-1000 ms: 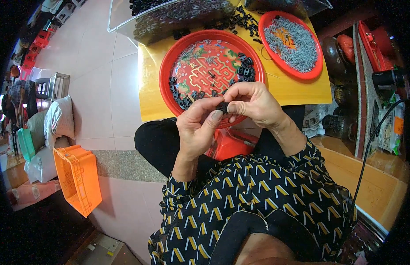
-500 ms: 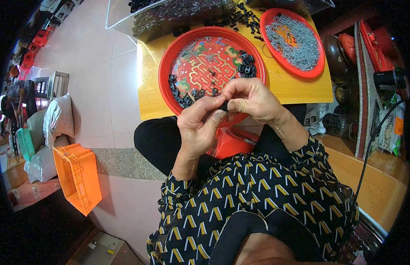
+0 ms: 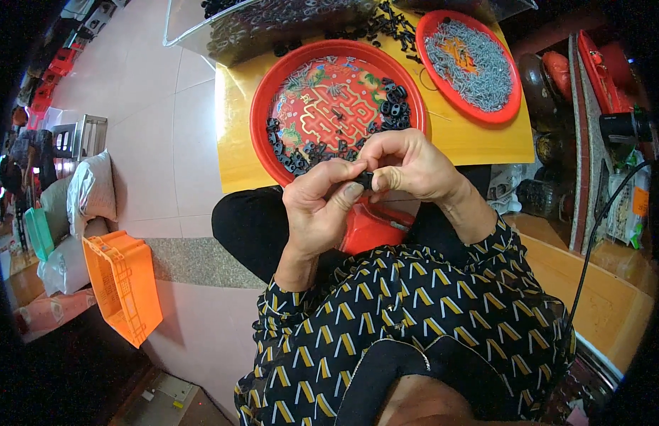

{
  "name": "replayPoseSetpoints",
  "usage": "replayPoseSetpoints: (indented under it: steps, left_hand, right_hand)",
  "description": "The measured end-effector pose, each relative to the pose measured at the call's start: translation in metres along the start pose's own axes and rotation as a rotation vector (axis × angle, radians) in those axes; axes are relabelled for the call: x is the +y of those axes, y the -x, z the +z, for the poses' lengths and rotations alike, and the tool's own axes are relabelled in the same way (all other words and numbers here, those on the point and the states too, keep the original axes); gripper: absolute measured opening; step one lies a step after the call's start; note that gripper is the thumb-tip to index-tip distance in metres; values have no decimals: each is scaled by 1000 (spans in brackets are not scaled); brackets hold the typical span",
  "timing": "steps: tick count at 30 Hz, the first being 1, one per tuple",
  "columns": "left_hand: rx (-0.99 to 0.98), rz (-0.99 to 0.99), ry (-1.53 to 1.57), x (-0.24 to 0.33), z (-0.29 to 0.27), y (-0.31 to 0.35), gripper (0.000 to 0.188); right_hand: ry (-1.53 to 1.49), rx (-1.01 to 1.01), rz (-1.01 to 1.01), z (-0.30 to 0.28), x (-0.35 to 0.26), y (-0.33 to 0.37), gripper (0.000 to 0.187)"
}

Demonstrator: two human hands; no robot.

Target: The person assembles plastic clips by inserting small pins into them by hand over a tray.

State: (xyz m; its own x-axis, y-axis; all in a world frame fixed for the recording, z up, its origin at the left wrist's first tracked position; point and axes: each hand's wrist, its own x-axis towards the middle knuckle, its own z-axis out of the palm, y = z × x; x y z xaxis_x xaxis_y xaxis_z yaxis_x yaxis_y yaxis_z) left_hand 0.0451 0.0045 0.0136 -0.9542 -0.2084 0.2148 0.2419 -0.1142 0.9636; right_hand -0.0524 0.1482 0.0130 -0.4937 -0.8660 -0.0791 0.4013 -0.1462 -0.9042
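Just over the near edge of a round red tray (image 3: pixel 260 135), both hands meet at the fingertips. Between them is a small black plastic cord lock (image 3: pixel 365 180), mostly hidden by the fingers. My left hand (image 3: pixel 316 202) pinches it from the left with thumb and forefinger. From the right, my right hand (image 3: pixel 418 169) grips the same piece, its thumb against it and fingers curled. More black two-holed cord locks (image 3: pixel 395 108) lie along the tray's right side and near left side. Thin silvery springs (image 3: pixel 301 77) lie at its far side.
A smaller red tray (image 3: pixel 516 89) full of silvery springs stands at the far right of the yellow table (image 3: pixel 233 153). Behind are a clear bin (image 3: pixel 265 35) of dark parts and loose black pieces (image 3: pixel 393 28). An orange crate (image 3: pixel 123 284) sits on the floor at left.
Both hands keep hold of the cord lock and have barely moved; a little more of it shows between the fingertips. The whole view has shifted slightly.
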Motion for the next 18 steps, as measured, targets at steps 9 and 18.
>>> replayPoseSetpoints:
  steps: [9, 18]
  left_hand:
    - [54, 69, -53, -4, 2, -1, 18]
    - [154, -110, 352, -11, 4, -2, 27]
  right_hand:
    - [89, -10, -6, 0, 1, -9, 22]
    - [-272, 122, 65, 7, -5, -9, 20]
